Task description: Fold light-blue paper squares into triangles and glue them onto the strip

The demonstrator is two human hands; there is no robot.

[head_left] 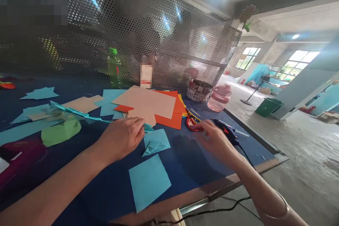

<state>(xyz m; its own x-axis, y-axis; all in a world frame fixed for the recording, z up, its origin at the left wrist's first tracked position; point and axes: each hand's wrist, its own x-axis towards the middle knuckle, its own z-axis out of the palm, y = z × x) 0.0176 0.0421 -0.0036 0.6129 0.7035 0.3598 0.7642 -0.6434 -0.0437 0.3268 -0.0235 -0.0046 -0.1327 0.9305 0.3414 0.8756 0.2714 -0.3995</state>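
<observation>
My left hand (127, 134) is closed around a long, narrow strip of folded blue paper (79, 113), which reaches out to the left over other sheets. Its short end shows just right of my fingers. Over the right part of the table, my right hand (212, 136) is blurred, its fingertips at the red loop handles of what look like scissors (190, 123). Whether the fingers grip the handles I cannot tell. Between my hands lies a small folded blue paper piece (156, 146) on a blue sheet. A square blue sheet (150, 182) lies nearer the front edge.
Beige sheets (150, 100) overlap orange paper (169, 122) at the back. A corded glue gun (225, 129) lies beside my right hand. A pink bottle (219, 97), a round container (199, 91) and a green bottle (114, 67) stand before the perforated metal screen (164, 49).
</observation>
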